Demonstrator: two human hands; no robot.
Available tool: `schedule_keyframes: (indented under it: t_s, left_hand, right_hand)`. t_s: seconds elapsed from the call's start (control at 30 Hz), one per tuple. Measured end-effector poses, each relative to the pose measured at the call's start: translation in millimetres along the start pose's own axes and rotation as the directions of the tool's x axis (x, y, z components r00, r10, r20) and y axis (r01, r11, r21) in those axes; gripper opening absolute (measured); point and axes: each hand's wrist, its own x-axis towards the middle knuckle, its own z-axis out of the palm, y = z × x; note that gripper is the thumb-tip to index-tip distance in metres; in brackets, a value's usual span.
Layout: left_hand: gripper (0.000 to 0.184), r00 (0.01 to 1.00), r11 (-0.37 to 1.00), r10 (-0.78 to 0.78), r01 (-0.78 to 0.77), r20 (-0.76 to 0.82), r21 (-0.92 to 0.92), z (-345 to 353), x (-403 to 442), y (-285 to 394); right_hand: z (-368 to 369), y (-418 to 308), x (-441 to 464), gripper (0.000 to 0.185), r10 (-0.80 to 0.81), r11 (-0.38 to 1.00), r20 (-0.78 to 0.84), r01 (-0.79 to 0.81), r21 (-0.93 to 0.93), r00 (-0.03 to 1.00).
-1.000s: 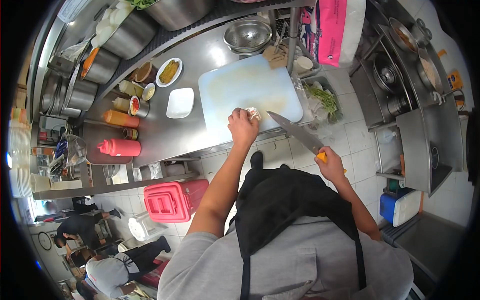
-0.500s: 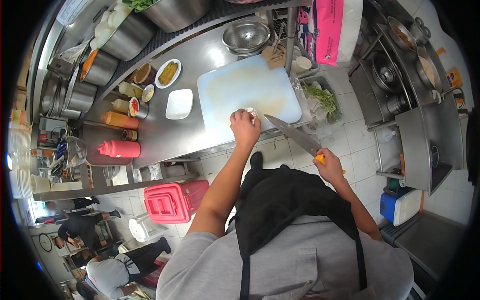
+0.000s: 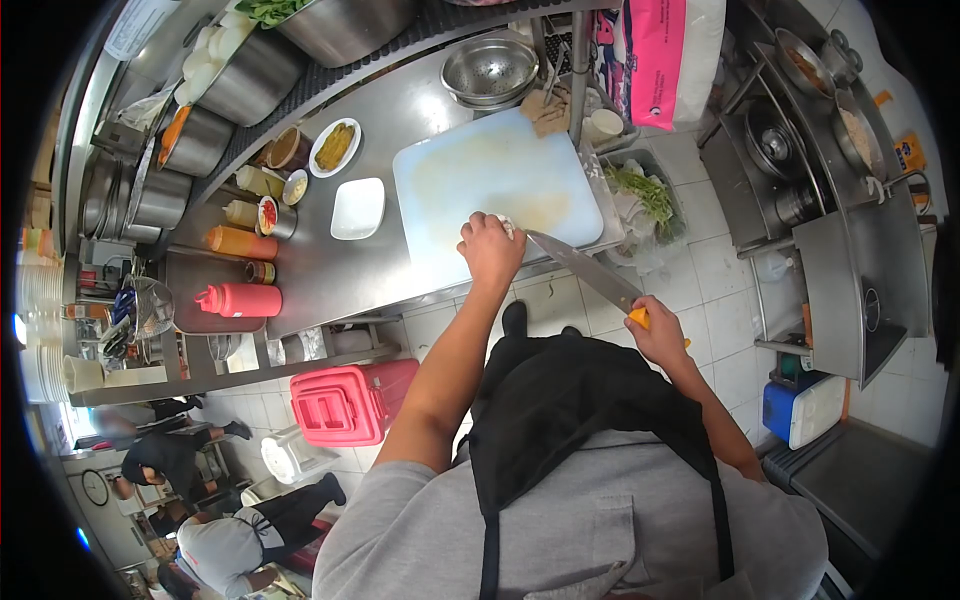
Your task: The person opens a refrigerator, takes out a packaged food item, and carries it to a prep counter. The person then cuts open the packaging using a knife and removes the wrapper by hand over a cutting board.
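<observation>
My left hand [image 3: 491, 249] is closed on a small whitish item [image 3: 507, 225] at the near edge of the white cutting board [image 3: 450, 180]. The fingers cover most of that item, and I cannot make out what it is. In my right hand [image 3: 661, 330] is a large knife [image 3: 590, 272], gripped by its yellow handle. The blade points up and left, and its tip is close beside my left fingers. Left of the board lies an empty square white dish [image 3: 358, 209].
Beyond the board are metal colanders [image 3: 489, 70] and a brown cloth [image 3: 546, 112]. An oval plate of food [image 3: 335, 148] and sauce bottles [image 3: 239, 299] stand at the left. Greens fill a bin [image 3: 640, 195] at the right. Other people [image 3: 235, 545] work at the lower left.
The knife has shifted slightly left, its tip now nearer my left fingers. My left hand has turned a little over the whitish item, which shows less. People in the background have moved.
</observation>
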Motion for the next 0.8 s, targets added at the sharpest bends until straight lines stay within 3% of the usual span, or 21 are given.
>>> schedule_keyframes:
  t_s: [0.3, 0.5, 0.8]
  left_hand:
    - [0.031, 0.999, 0.996, -0.006, 0.009, 0.042, -0.091, 4.0, 4.4, -9.4]
    - [0.017, 0.985, 0.975, 0.148, -0.161, -0.093, -0.153, 11.3, -3.2, -22.3]
    - [0.015, 0.998, 0.904, 0.036, -0.051, -0.043, -0.425, 13.2, -10.3, -31.0]
  right_hand:
    - [0.6, 1.9, -0.8, 0.030, 0.007, 1.000, -0.008, -0.007, 0.013, 1.000]
    - [-4.4, -9.9, 3.1, 0.029, -0.093, 0.993, -0.046, 0.090, -0.072, 0.995]
    - [-10.0, -19.4, 17.7, 0.027, -0.130, 0.980, -0.034, 0.123, -0.160, 0.991]
